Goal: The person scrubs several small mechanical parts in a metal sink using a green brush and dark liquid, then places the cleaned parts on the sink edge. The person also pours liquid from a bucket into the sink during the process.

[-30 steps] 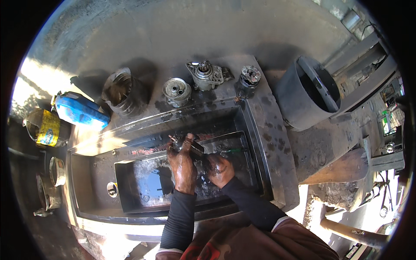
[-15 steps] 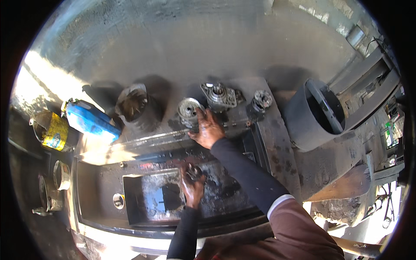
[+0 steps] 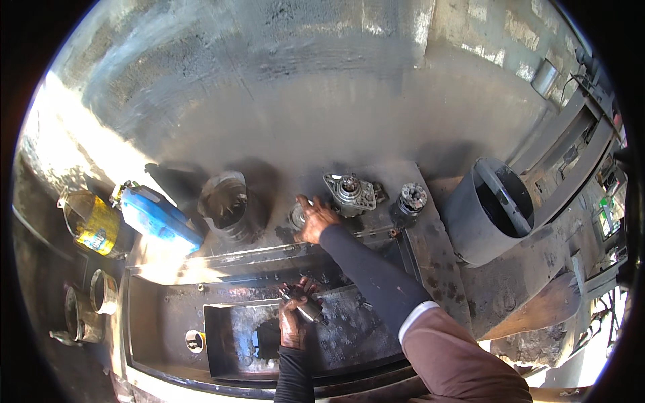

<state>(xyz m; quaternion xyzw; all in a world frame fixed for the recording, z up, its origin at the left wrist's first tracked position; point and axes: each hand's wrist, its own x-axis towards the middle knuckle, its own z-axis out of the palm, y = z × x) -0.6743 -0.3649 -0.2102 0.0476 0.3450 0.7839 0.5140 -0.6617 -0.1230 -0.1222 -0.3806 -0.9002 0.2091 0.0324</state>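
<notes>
My left hand (image 3: 291, 326) is closed around a dark, oily metal part (image 3: 310, 309) with a cylindrical end, held above the tray. Farther away, my right hand (image 3: 318, 221) reaches over a round metal part (image 3: 296, 216) on the ledge. Its fingers and thumb curl round this part and hide most of it. Just right of that hand sits a flanged metal housing (image 3: 353, 193) with a shaft standing up in its middle. A smaller cylindrical metal part (image 3: 411, 199) stands farther right.
Below my hands lies a wide metal trough (image 3: 158, 302) holding a smaller wet tray (image 3: 222, 342) and a small cup (image 3: 195, 341). Along the ledge stand a dark can (image 3: 225, 208) and a blue jug (image 3: 161, 218). A yellow bucket (image 3: 97, 232) is far left, a large grey cylinder (image 3: 474, 215) right.
My right hand has moved left and farther over the round metal part, covering more of it. My left hand has turned, so more of its dark part shows. The view has tilted up.
</notes>
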